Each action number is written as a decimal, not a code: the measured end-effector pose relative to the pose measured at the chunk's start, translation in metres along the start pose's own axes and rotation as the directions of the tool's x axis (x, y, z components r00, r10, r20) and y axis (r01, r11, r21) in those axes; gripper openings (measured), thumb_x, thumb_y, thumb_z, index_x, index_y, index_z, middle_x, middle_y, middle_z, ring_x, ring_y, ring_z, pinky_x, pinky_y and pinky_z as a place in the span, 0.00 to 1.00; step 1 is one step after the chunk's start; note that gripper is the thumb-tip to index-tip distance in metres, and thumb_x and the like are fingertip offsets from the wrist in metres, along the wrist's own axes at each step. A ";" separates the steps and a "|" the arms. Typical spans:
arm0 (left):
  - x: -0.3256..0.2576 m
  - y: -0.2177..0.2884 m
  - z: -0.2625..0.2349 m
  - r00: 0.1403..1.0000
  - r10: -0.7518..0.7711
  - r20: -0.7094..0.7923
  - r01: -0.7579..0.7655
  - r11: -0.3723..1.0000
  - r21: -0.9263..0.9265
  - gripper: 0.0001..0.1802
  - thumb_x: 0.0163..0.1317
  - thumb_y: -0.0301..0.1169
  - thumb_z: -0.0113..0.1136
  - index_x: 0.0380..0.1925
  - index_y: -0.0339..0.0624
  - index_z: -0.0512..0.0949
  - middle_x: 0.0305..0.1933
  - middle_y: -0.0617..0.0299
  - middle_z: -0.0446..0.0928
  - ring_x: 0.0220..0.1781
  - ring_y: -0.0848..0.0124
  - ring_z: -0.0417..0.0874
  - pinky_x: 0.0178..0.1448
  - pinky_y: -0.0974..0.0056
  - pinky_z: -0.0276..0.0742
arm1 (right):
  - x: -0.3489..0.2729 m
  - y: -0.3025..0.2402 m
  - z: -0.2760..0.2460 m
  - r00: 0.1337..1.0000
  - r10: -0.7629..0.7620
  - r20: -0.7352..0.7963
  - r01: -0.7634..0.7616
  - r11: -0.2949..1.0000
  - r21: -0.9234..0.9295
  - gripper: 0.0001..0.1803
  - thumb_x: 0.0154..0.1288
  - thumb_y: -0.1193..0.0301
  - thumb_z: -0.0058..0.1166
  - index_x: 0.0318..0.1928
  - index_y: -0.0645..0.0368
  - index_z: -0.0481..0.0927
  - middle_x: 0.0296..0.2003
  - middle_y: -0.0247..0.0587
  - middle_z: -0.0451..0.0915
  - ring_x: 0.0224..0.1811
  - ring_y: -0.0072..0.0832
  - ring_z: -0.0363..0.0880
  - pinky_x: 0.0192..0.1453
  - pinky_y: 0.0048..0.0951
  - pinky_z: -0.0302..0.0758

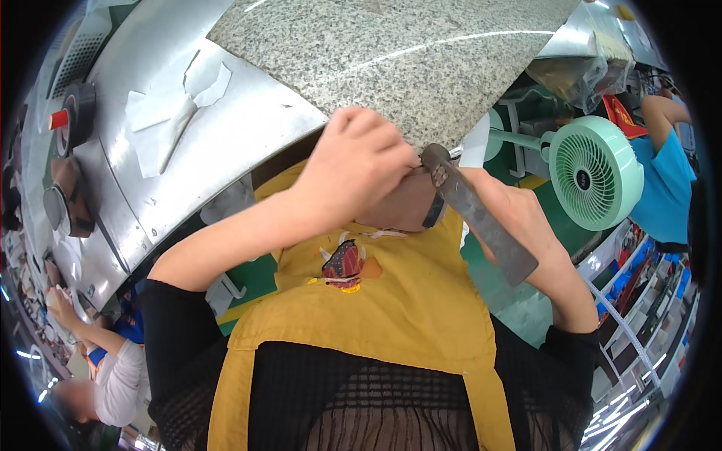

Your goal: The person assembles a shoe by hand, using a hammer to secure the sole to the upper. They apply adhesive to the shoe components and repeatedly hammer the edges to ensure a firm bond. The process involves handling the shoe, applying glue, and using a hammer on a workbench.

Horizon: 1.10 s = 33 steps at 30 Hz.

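At the near edge of the granite slab, my left hand [362, 164] is closed with its fingers curled at the upper edge of a brown, leather-looking piece [398, 204]. That piece has a dark strip at its right end and lies in front of my yellow apron. My right hand [508, 207] is closed on a hammer [485, 218], beside the piece. The hammer's long dark metal head is worn, with one end near my left fingertips and the wide flat end toward my right wrist. Its handle is mostly hidden.
The speckled granite slab [391, 60] rests on a metal table [218, 113] with torn white paper [158, 124] on it. Tape rolls [68, 203] sit at the far left. A green fan [594, 173] stands right, near a person in blue [665, 188]. Another person [120, 383] works lower left.
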<state>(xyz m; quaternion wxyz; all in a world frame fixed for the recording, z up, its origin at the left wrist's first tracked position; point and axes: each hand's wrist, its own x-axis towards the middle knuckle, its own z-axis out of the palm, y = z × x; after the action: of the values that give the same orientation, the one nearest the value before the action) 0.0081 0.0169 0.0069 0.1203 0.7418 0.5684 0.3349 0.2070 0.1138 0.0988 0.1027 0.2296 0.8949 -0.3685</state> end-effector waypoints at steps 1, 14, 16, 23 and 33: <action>0.000 -0.001 -0.001 1.000 0.005 -0.004 -0.005 1.000 0.005 0.13 0.41 0.25 0.60 0.31 0.47 0.76 0.33 0.68 0.71 0.42 0.67 0.72 0.55 0.57 0.66 | 0.000 0.001 -0.001 1.000 -0.003 -0.003 0.003 1.000 0.006 0.18 0.57 0.74 0.53 0.49 0.61 0.68 0.38 0.49 0.78 0.38 0.45 0.80 0.34 0.39 0.76; -0.001 -0.004 -0.002 0.998 0.044 0.046 -0.045 0.999 0.024 0.10 0.43 0.26 0.62 0.28 0.46 0.74 0.31 0.66 0.70 0.40 0.65 0.72 0.50 0.60 0.67 | -0.001 0.003 0.006 0.991 -0.011 -0.131 0.044 0.966 0.255 0.18 0.64 0.76 0.51 0.54 0.63 0.70 0.35 0.46 0.78 0.31 0.45 0.79 0.35 0.34 0.76; 0.003 -0.004 -0.004 0.999 0.013 0.040 -0.012 1.000 -0.026 0.10 0.43 0.25 0.63 0.28 0.46 0.74 0.31 0.65 0.70 0.40 0.65 0.72 0.48 0.60 0.67 | -0.009 0.007 0.003 0.986 0.073 -0.150 -0.016 0.937 0.348 0.16 0.66 0.75 0.49 0.53 0.64 0.71 0.35 0.47 0.78 0.29 0.43 0.77 0.35 0.31 0.74; 0.014 0.001 0.017 0.996 0.072 -0.055 -0.064 0.988 0.140 0.09 0.47 0.26 0.63 0.29 0.46 0.75 0.31 0.65 0.71 0.41 0.65 0.72 0.48 0.61 0.67 | -0.010 0.013 0.000 0.979 -0.017 -0.205 0.048 0.987 0.151 0.23 0.56 0.80 0.50 0.54 0.62 0.69 0.31 0.50 0.77 0.33 0.48 0.78 0.34 0.37 0.73; 0.008 -0.005 0.005 0.990 0.142 0.022 -0.143 0.983 0.115 0.13 0.42 0.26 0.62 0.32 0.46 0.77 0.33 0.66 0.71 0.42 0.66 0.72 0.51 0.59 0.67 | -0.003 0.012 -0.011 0.987 -0.004 -0.160 0.047 0.963 0.264 0.22 0.56 0.79 0.52 0.53 0.61 0.69 0.36 0.52 0.78 0.37 0.50 0.79 0.38 0.36 0.75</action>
<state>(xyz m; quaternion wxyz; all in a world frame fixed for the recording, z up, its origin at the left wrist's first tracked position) 0.0079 0.0267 0.0031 0.0567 0.7887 0.5314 0.3039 0.2152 0.1278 0.1001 -0.0053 0.2584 0.8454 -0.4675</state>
